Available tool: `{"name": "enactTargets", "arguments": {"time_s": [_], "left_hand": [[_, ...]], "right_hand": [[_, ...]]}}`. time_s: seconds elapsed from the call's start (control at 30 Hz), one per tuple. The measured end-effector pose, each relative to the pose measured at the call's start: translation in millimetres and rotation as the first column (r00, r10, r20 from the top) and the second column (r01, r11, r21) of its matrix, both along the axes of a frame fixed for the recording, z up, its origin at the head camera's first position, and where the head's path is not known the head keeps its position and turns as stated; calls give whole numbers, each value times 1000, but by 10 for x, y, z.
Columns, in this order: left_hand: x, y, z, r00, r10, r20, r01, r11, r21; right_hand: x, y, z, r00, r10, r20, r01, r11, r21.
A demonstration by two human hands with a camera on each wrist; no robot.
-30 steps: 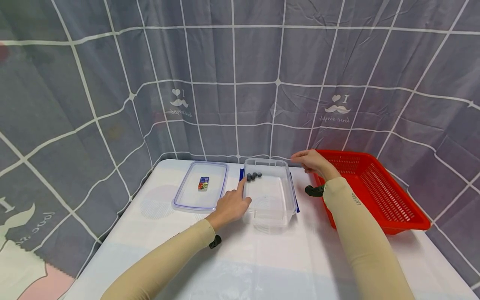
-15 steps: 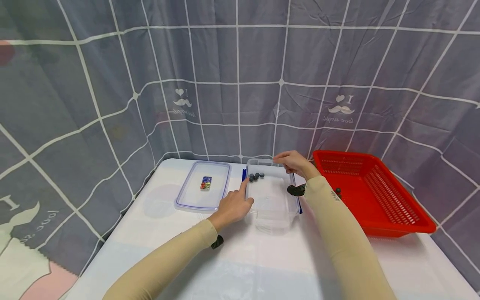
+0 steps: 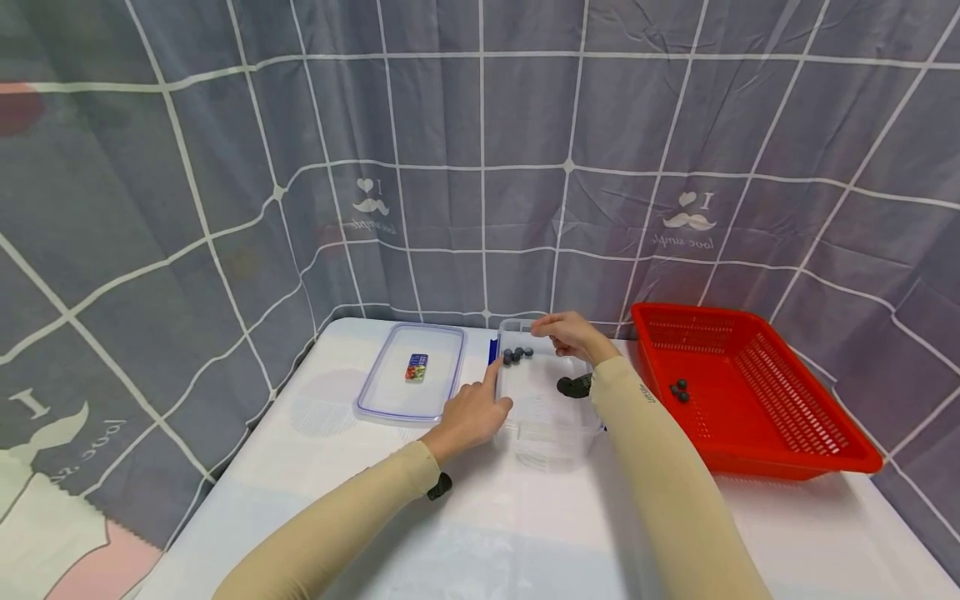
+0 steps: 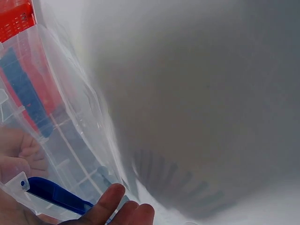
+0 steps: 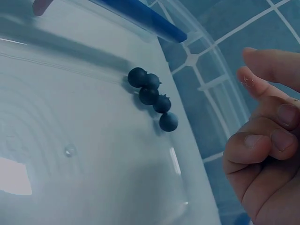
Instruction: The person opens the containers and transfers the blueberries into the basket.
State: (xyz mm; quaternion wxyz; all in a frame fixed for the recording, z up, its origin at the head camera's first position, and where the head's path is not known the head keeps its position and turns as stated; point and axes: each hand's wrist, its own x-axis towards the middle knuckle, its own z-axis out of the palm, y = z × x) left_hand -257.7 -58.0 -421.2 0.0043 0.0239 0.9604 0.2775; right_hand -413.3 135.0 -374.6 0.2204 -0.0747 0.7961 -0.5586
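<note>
A clear plastic food container (image 3: 536,408) with blue side latches stands on the table, several blueberries (image 3: 517,357) clustered at its far left corner. My left hand (image 3: 472,410) holds the container's left wall, index finger straight along the rim. In the left wrist view its fingers (image 4: 112,194) lie beside a blue latch (image 4: 56,193). My right hand (image 3: 572,332) hovers over the far end of the container, to the right of the berries. In the right wrist view its thumb and index finger extend a little apart, nothing visible between them; the other fingers (image 5: 253,143) are curled.
To the right stands a red perforated plastic basket (image 3: 750,400) with several blueberries (image 3: 680,390) inside. The container's lid (image 3: 386,400) lies at the left with a small colourful label (image 3: 416,367) on it. A grey grid-patterned curtain (image 3: 525,208) hangs behind the table.
My right hand has moved left from beside the basket to over the container, uncovering blueberries in the basket. My left hand stays at the container's left rim.
</note>
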Motion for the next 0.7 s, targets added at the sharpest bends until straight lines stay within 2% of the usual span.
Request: {"name": "enactTargets", "arguments": {"time_s": [0.33,0.7], "left_hand": [[18,9,16,1000,14,-20,-14,1000,-11],[0,24,11,1000,15,-20,-15,1000,-18]], "right_hand": [[-44,-76,-147,999,-34,6,34,999,-2],[-54,-108,-304,990,-132,55,129,990,49]]}}
